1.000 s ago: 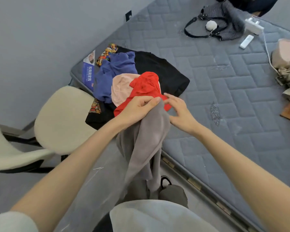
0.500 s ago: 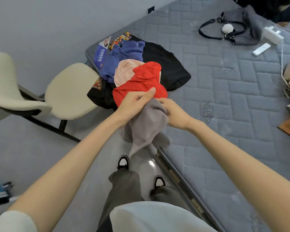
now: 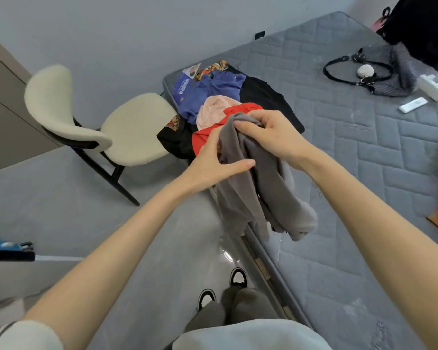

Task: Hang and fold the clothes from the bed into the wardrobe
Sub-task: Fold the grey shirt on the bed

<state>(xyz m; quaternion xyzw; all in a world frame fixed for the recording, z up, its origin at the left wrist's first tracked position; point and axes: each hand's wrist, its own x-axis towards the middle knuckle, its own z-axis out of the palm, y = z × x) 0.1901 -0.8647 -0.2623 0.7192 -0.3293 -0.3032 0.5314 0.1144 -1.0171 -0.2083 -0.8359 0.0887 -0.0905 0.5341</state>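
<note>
The person stands at the edge of the bed (image 3: 352, 152) and holds a grey garment (image 3: 253, 195) up in front of the body with both hands. The right hand (image 3: 271, 137) grips the bunched top of the cloth, its fingers (image 3: 248, 126) curled round a fold. The left hand (image 3: 213, 162) holds the cloth just below, with its fingers tucked into the fabric and the thumb stretched across the front. The rest of the grey garment hangs down loose from the hands, over the bed's edge and the floor beside it.

Behind the hands, a pile of clothes lies on the near corner of the bed. A red piece (image 3: 205, 140) is on top at the front, with a pink one (image 3: 213, 109) just behind it. A blue one (image 3: 213, 90) lies further back, and a black one (image 3: 266, 97) is spread underneath. A blue leaflet (image 3: 182, 85) lies at the corner, touching the pile.

Further along the mattress, well apart from the pile, are a dark handbag (image 3: 384, 74), a white remote (image 3: 413, 105) and a white plug block (image 3: 430, 87) with a cord. A cream chair (image 3: 129, 127) stands on the floor just beside the bed corner. The person's two black-and-white shoes (image 3: 235, 277) show at the bottom.
</note>
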